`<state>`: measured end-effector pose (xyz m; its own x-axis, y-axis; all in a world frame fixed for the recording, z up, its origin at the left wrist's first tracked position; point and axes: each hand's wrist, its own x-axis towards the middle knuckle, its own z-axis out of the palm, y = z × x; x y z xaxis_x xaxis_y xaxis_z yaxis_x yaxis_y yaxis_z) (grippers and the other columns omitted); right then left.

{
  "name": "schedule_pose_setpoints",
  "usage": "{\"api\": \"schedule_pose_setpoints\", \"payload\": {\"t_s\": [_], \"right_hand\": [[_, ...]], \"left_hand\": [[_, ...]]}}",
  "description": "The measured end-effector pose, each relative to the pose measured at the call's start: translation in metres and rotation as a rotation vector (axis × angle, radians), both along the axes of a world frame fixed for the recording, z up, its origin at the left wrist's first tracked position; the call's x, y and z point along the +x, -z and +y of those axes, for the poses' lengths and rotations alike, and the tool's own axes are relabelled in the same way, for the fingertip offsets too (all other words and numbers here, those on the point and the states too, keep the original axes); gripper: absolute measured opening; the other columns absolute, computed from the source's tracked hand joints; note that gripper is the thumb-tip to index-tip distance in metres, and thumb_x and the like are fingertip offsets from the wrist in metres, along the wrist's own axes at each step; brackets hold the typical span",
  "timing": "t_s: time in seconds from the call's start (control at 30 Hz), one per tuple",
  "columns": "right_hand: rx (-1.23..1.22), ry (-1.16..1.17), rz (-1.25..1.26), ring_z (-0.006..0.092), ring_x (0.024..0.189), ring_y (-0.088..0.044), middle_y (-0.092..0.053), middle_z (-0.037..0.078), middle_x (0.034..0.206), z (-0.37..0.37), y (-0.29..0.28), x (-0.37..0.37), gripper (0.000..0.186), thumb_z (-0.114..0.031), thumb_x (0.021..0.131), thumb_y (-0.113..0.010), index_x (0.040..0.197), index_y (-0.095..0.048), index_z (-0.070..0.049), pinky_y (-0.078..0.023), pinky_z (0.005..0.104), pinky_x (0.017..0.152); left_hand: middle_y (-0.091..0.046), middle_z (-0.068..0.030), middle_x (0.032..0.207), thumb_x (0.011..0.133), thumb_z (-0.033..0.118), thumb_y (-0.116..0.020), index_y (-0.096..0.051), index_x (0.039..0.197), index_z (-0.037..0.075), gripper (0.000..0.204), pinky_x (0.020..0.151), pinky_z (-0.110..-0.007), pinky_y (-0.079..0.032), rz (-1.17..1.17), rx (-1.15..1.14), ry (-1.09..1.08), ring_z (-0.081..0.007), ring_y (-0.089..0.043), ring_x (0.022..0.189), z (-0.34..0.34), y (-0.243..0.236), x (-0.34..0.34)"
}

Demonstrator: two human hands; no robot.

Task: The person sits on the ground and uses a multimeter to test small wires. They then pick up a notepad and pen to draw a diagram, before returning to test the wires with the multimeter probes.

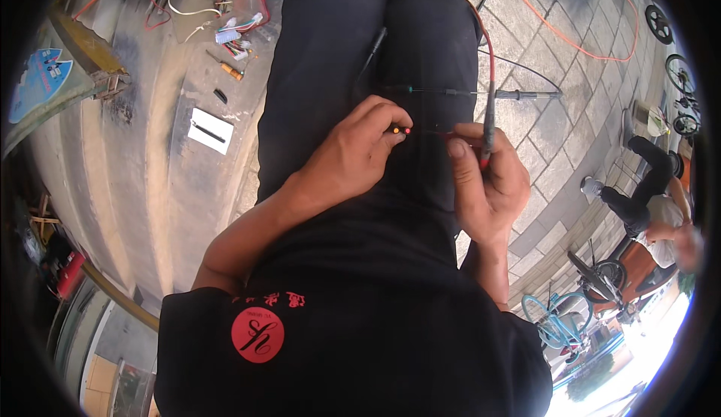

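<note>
My left hand (357, 147) is closed in a pinch above my lap. Between its fingertips is a small dark piece with orange and red ends (402, 130), its kind too small to tell. Opposite it, my right hand (492, 188) has its thumb and fingers closed around a test probe (489, 128), whose red lead (488, 42) runs up past my knee. A thin, faint line reaches from the right fingertips toward the left hand. Across my thigh lies a second, black probe (526, 94) with a long thin tip. Another slim black probe-like stick (374, 51) rests between my legs.
On the grey ledge at left lie a white card with a black pen (209, 131), a small black piece (220, 96), an orange-handled screwdriver (227, 69) and wire connectors (239, 34) by a clear bag. An orange cable (578, 48) crosses the paving. A seated person (653, 192) and bicycles are at right.
</note>
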<state>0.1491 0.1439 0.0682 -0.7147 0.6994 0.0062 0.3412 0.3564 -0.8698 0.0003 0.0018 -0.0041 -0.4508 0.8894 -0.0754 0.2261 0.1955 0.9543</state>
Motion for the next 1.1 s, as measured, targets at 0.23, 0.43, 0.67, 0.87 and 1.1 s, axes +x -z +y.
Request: {"api": "schedule_pose_setpoints", "payload": {"t_s": [0.23, 0.43, 0.67, 0.87, 1.1], "right_hand": [[-0.168, -0.010, -0.105, 0.0134, 0.082, -0.072, -0.077, 0.009, 0.095, 0.000, -0.002, -0.005, 0.022, -0.007, 0.096, -0.079, 0.117, -0.076, 0.000, -0.054, 0.0258, 0.073], [-0.232, -0.024, -0.097, 0.0125, 0.078, -0.069, -0.074, 0.008, 0.090, -0.002, 0.011, -0.006, 0.021, -0.008, 0.096, -0.079, 0.116, -0.076, -0.001, -0.053, 0.0265, 0.071], [-0.165, -0.045, -0.110, 0.0139, 0.077, -0.069, -0.074, 0.009, 0.089, -0.002, 0.011, -0.006, 0.021, -0.007, 0.095, -0.079, 0.115, -0.076, -0.002, -0.053, 0.0274, 0.070], [-0.168, -0.042, -0.104, 0.0138, 0.075, -0.067, -0.072, 0.008, 0.087, 0.001, 0.011, -0.008, 0.020, -0.008, 0.096, -0.078, 0.114, -0.076, -0.002, -0.052, 0.0279, 0.068], [-0.190, -0.037, -0.101, 0.0136, 0.074, -0.066, -0.071, 0.008, 0.085, 0.001, 0.010, -0.007, 0.019, -0.008, 0.096, -0.078, 0.114, -0.075, -0.001, -0.052, 0.0277, 0.068]], "left_hand": [[-0.063, -0.0110, 0.114, 0.095, -0.008, -0.065, -0.066, 0.114, 0.002, 0.022, 0.079, -0.032, -0.054, -0.085, -0.002, -0.009, -0.0198, -0.066, 0.090, 0.000, 0.000, -0.001], [-0.062, -0.0112, 0.115, 0.094, -0.009, -0.064, -0.066, 0.114, 0.001, 0.023, 0.080, -0.031, -0.055, -0.080, -0.006, -0.012, -0.0195, -0.066, 0.090, -0.001, 0.000, 0.000], [-0.062, -0.0106, 0.115, 0.094, -0.009, -0.065, -0.066, 0.114, 0.002, 0.023, 0.080, -0.032, -0.055, -0.068, -0.002, -0.012, -0.0193, -0.066, 0.090, -0.001, 0.000, 0.000], [-0.063, -0.0100, 0.115, 0.094, -0.008, -0.067, -0.067, 0.113, 0.002, 0.021, 0.079, -0.032, -0.055, -0.066, -0.013, -0.019, -0.0195, -0.066, 0.089, 0.000, -0.001, 0.000], [-0.063, -0.0099, 0.115, 0.095, -0.007, -0.067, -0.067, 0.112, 0.002, 0.020, 0.079, -0.032, -0.056, -0.066, -0.022, -0.014, -0.0197, -0.067, 0.089, 0.001, -0.002, -0.001]]}}
